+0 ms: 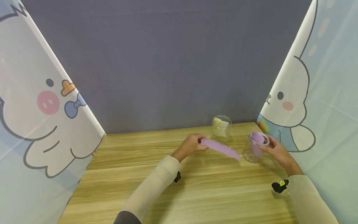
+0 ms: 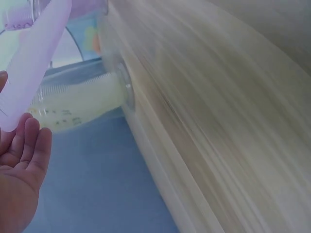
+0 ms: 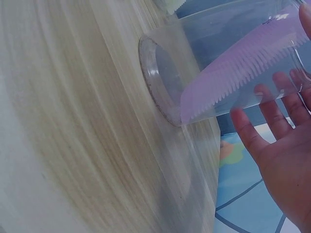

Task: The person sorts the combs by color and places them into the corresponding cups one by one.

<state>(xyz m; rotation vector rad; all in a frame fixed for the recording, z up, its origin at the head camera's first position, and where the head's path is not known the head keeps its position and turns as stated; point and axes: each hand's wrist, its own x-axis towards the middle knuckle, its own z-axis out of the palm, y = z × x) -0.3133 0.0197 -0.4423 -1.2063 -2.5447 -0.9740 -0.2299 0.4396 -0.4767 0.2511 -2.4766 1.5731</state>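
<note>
My left hand pinches one end of a light purple comb, which slants down to the right above the table. The comb's free end is close to the clear jar on the right. My right hand holds that jar near its rim, thumb at the front and fingers around the far side. Inside the jar leans another purple comb, teeth showing through the wall in the right wrist view. Behind the held comb stands a second clear jar with pale yellow combs in it.
The wood-grain table runs back to a grey cloth wall. Cartoon-printed curtains close in both sides, the right one near my right hand. A black wrist camera sits on my right wrist.
</note>
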